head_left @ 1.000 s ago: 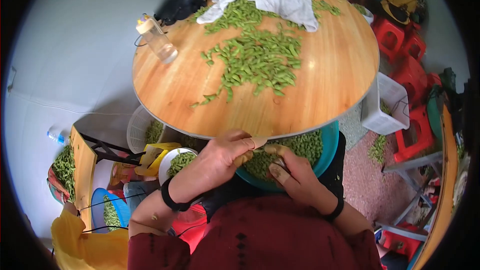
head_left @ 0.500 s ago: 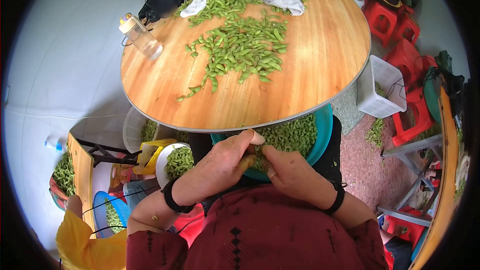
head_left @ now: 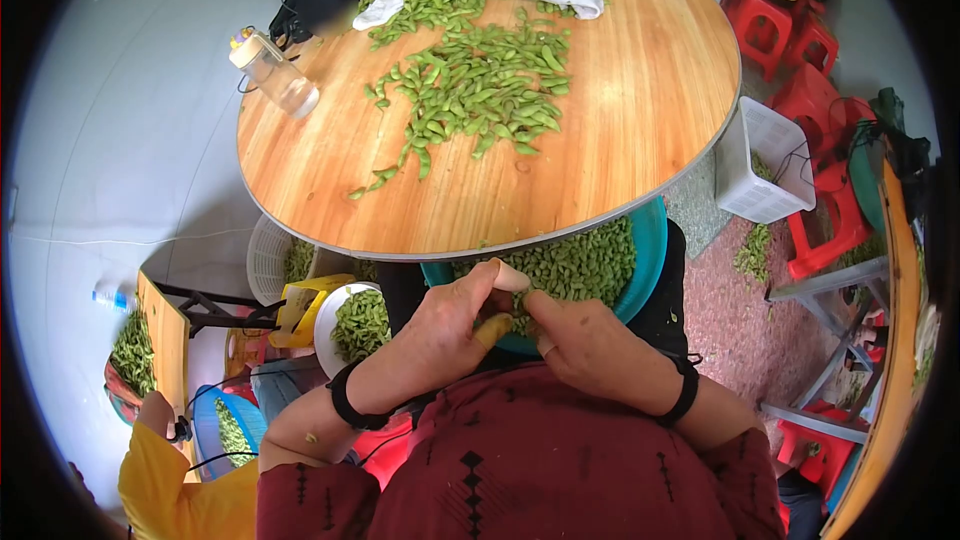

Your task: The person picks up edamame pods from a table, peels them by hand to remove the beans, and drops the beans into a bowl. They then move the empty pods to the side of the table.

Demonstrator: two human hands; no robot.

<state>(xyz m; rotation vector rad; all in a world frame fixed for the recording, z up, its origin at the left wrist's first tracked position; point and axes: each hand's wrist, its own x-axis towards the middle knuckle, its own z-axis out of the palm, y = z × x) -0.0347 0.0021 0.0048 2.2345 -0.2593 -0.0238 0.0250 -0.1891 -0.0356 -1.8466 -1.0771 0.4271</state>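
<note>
Hovering over beans (head_left: 590, 262), left hand (head_left: 452, 318) and right hand (head_left: 584, 336) hide whether their grip pinches.

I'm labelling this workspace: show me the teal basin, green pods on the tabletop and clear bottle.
Teal basin (head_left: 653, 248), head view: right wall.
Green pods (head_left: 482, 88), head view: middle of front spread.
Clear bottle (head_left: 280, 78), head view: its body.

No text, brand or number can be read. Well left of the left hand (head_left: 450, 325), a bottle (head_left: 110, 298) has a blue patch, too small to make out. Nearer that hand, also on its left, any print on the yellow box (head_left: 293, 312) is equally illegible.
</note>
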